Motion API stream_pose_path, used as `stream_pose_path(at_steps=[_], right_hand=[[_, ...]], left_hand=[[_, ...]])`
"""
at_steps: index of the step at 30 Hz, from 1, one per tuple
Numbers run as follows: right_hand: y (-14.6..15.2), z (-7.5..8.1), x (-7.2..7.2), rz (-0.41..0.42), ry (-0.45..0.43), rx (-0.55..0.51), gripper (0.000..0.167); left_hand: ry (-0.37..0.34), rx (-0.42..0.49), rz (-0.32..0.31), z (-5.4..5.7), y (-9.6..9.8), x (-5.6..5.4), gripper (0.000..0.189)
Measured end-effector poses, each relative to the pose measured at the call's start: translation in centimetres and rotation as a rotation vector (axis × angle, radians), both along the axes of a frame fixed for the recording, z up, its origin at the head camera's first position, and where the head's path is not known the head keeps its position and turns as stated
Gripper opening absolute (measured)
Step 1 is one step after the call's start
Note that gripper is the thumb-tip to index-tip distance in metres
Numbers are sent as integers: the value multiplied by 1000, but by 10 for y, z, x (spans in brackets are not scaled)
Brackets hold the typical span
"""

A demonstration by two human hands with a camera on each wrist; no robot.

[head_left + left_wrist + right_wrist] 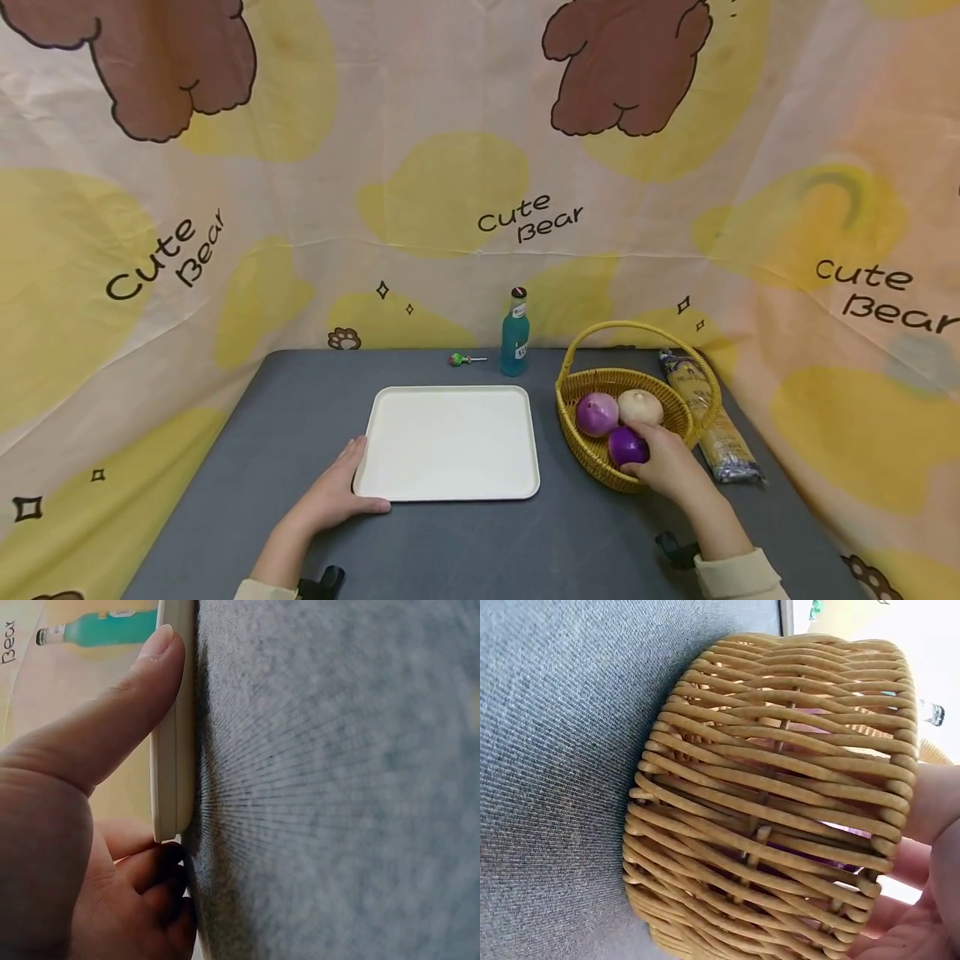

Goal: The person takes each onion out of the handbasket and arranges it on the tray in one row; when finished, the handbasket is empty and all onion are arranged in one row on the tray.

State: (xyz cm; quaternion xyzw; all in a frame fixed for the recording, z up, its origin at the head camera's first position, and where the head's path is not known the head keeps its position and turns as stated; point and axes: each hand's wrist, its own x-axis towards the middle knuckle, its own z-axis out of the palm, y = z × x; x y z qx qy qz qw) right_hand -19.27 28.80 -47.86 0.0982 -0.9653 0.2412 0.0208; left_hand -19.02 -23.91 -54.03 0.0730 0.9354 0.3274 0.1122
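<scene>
In the head view my left hand (337, 487) holds the near left corner of a white rectangular tray (450, 442), thumb along the front edge and fingers along the left side. The left wrist view shows the thumb pressed on the tray's rim (172, 750). My right hand (671, 467) reaches into a yellow wicker basket (581, 454) and grips a dark purple onion (627, 446) between thumb and fingers. Beside that onion lie a lighter purple onion (597, 414) and a white onion (641, 406). The basket wall (772, 795) mostly hides the grip in the right wrist view.
Behind the tray stands a blue bottle (515, 337), with a green-wrapped lollipop (459, 360) lying to its left. A long clear-and-blue package (720, 433) lies right of the basket, whose handle (637, 325) arches overhead. A printed cloth (420, 192) hangs behind the grey table (465, 550).
</scene>
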Motion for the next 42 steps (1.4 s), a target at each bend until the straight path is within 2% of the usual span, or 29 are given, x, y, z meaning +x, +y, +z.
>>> stream_pose_path(at_steps=[7, 19, 30, 42], right_hand=[[0, 8, 7, -23, 47, -43, 72], [3, 22, 14, -45, 135, -53, 73], [-11, 31, 18, -58, 247, -109, 75], [-32, 31, 17, -48, 215, -180, 73]], left_hand=[[-5, 0, 5, 1, 1, 1, 133], [-5, -2, 12, 0, -1, 1, 133], [10, 12, 2, -1, -1, -1, 131], [5, 8, 2, -4, -3, -2, 133]])
